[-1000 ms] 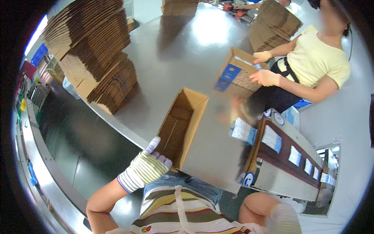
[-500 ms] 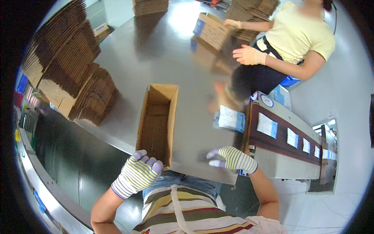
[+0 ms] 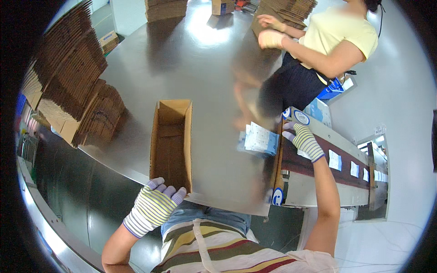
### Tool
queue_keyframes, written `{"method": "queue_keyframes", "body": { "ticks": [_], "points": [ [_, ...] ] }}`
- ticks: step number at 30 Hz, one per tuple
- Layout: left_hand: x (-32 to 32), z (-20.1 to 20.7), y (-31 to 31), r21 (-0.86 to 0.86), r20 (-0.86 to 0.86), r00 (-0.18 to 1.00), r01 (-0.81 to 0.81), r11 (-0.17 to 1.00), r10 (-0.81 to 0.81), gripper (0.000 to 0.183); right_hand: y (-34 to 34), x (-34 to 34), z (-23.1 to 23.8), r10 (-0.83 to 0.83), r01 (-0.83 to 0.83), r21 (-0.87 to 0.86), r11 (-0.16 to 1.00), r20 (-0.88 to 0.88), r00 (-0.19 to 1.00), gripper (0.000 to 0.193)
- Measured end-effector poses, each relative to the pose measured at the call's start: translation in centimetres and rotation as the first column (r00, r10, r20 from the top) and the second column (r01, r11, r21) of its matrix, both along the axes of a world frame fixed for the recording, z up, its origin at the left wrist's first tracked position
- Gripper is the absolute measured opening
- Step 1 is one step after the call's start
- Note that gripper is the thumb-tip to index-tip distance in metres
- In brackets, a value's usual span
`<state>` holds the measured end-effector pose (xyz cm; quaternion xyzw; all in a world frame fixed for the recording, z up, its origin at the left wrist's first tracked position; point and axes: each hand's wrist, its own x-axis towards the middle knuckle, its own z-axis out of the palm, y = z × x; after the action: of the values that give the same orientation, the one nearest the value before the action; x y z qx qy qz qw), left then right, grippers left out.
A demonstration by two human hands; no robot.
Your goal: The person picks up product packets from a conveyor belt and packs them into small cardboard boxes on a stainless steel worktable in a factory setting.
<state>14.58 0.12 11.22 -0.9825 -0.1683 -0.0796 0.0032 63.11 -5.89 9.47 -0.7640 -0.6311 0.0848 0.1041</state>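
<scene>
An open, empty-looking cardboard box (image 3: 170, 157) stands on the metal table, its long side running away from me. My left hand (image 3: 154, 204), in a striped glove, is closed with its fingers curled over the box's near rim. My right hand (image 3: 304, 139), in a matching glove, reaches over the near end of the conveyor belt (image 3: 296, 167). Its thumb and fingers are apart, and a packet partly shows beneath it. Beside the belt's end, on the table, lies a small pile of white-and-blue packets (image 3: 261, 139).
Several packets (image 3: 335, 160) lie spaced along the belt. Tall stacks of flattened cartons (image 3: 68, 68) stand at the left; another stack (image 3: 289, 13) is at the far right. A co-worker (image 3: 334, 43) in a yellow top stands beyond the conveyor. A carton (image 3: 223, 6) sits at the far edge.
My right hand has moved from the table's front edge up and right over the belt. My left hand stays on the box. The co-worker's hands no longer touch the carton, now farther away.
</scene>
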Motion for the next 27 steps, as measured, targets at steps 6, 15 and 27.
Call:
{"method": "queue_keyframes", "body": {
  "ticks": [6,15,27],
  "points": [
    [-0.2,0.8,-0.2,-0.049,-0.029,1.000,-0.012,0.999,0.011,0.027,3.2,1.9,-0.4,0.113,-0.106,-0.296,0.949,0.007,0.994,0.039],
    [-1.0,1.5,-0.4,-0.092,-0.014,1.000,0.011,0.996,-0.012,0.026,9.3,0.3,-4.8,0.394,-0.400,-0.427,0.811,-0.107,0.913,0.063],
    [-0.7,0.5,-0.7,-0.039,0.064,0.996,0.060,0.997,-0.057,0.039,-0.3,-16.8,-6.0,0.204,-0.149,-0.425,0.893,0.086,0.975,0.079]
  ]
}}
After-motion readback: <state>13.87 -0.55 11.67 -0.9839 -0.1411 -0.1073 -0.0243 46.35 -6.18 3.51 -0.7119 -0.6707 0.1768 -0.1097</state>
